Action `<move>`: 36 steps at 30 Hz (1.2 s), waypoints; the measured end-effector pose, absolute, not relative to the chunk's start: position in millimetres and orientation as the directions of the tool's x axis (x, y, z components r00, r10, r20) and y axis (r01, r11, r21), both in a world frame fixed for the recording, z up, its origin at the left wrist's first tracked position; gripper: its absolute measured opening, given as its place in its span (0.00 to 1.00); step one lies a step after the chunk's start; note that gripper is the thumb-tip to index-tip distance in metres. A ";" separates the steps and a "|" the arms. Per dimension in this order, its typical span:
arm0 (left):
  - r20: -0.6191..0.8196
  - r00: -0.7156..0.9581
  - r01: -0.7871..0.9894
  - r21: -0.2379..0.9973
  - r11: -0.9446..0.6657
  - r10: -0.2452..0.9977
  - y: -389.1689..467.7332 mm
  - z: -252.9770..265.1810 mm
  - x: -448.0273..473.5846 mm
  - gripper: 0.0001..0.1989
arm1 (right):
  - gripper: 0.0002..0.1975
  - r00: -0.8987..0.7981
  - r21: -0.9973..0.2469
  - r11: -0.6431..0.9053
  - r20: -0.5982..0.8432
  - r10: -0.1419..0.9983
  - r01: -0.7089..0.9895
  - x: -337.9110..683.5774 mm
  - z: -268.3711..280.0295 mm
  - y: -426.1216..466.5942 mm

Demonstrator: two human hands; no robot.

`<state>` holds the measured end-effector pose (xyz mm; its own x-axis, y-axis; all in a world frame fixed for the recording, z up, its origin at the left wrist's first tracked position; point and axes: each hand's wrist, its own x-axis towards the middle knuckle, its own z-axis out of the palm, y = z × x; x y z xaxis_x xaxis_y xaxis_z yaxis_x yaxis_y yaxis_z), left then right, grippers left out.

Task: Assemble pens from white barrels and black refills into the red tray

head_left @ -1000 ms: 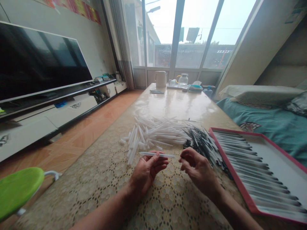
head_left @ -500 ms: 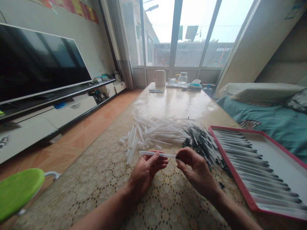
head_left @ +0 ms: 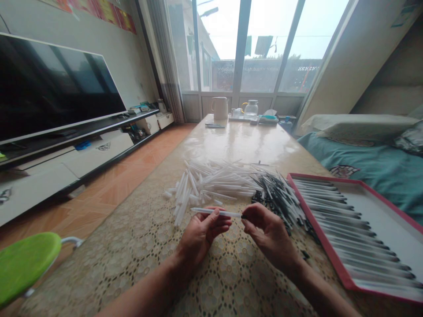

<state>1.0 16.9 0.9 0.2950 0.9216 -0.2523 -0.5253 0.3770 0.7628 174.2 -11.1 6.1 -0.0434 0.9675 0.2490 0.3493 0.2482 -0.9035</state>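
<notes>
My left hand (head_left: 202,233) is closed around a white pen (head_left: 234,214), which lies nearly level with its pointed end to the left. My right hand (head_left: 272,233) pinches a small black end plug (head_left: 243,216) at the pen's right end. How far the plug sits in the barrel cannot be made out. Beyond my hands lies a loose heap of white pen barrels (head_left: 224,181). Dark refills (head_left: 279,189) are piled behind my right hand, with small black plugs (head_left: 259,197) at their near left side.
A red-rimmed box (head_left: 318,230) at the right holds a column of pens with black ends. On the patterned table (head_left: 142,246), a beige jug (head_left: 220,108), a glass pitcher (head_left: 251,109) and a tissue pack (head_left: 269,116) stand far back. A green stool (head_left: 29,264) is at the left.
The right fingers have shifted very slightly left against the pen's end. Otherwise both hands and the pen keep their places.
</notes>
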 end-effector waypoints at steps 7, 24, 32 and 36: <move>-0.244 0.312 -0.522 0.763 0.380 0.918 16.9 -1.8 0.5 0.07 | 0.05 -0.040 -0.946 0.198 0.194 0.980 0.255 172.4 5.3 -11.7; -0.248 0.313 -0.502 0.776 0.382 0.917 17.3 0.1 1.4 0.11 | 0.13 -0.163 -0.864 0.206 0.146 0.976 0.459 175.5 -3.5 -9.2; -0.236 0.314 -0.504 0.779 0.372 0.920 17.5 -0.6 1.2 0.11 | 0.11 -0.158 -0.848 0.177 0.112 0.981 0.500 177.1 2.7 -10.9; -0.235 0.334 -0.489 0.785 0.380 0.913 16.7 -0.5 1.1 0.12 | 0.16 -0.175 -0.822 0.227 0.157 0.972 0.522 177.0 1.2 -10.1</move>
